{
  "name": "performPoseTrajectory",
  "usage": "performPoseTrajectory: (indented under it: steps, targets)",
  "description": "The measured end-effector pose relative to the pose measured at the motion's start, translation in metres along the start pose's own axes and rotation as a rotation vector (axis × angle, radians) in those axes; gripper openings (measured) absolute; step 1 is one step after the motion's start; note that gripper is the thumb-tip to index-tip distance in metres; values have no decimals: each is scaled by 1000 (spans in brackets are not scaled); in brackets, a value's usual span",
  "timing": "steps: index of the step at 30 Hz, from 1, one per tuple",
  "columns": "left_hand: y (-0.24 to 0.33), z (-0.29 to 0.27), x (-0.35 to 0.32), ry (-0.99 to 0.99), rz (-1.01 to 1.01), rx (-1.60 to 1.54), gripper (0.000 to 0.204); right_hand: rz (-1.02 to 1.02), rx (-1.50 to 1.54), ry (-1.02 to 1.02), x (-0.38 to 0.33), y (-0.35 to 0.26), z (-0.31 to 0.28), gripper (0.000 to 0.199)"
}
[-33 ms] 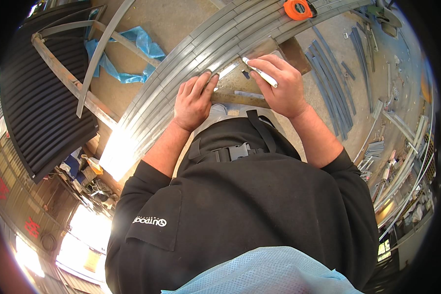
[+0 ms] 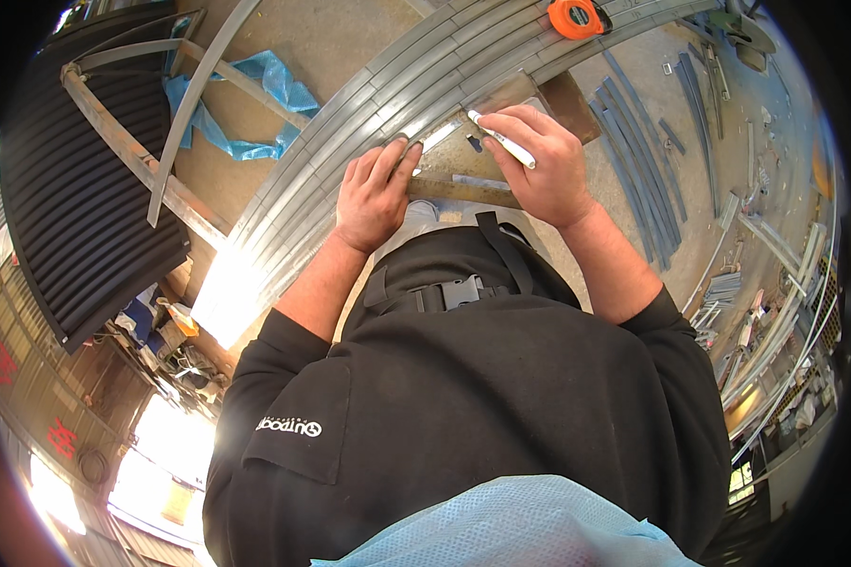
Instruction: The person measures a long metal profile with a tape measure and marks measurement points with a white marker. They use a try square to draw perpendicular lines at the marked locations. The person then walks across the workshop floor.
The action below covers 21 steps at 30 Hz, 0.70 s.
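Seen from your head camera, your left hand [image 2: 376, 194] lies flat, fingers spread, pinning a dull metal straightedge [image 2: 463, 192] against the bundle of long grey metal channel strips [image 2: 416, 85] laid side by side on the bench. Your right hand [image 2: 539, 161] is closed round a white marker pen [image 2: 503, 140], its tip at the strip by the ruler's upper edge. Whether a line is drawn yet cannot be told; marking looks under way. An orange tape measure [image 2: 577, 17] rests farther along the strips.
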<state>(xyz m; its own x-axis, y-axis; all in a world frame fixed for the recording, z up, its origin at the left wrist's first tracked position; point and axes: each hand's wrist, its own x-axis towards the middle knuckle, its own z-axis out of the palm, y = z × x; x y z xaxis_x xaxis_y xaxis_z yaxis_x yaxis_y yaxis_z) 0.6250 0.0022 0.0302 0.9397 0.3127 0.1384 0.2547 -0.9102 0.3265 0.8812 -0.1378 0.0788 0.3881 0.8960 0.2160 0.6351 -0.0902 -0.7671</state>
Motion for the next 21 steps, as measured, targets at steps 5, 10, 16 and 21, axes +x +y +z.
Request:
performPoseTrajectory:
  steps: [5,10,16,21]
  targets:
    - [0,1,0,-8,-15,-13,70,11,-34,-29,2,-2,-3,10]
    - [-1,2,-1,-3,-12,-16,71,67,-132,-140,-7,5,-16,4]
    - [-1,3,-1,7,-12,-28,71,330,80,-170,-39,20,-17,13]
    - [-1,0,1,11,-19,-33,70,427,139,-381,-62,29,-6,19]
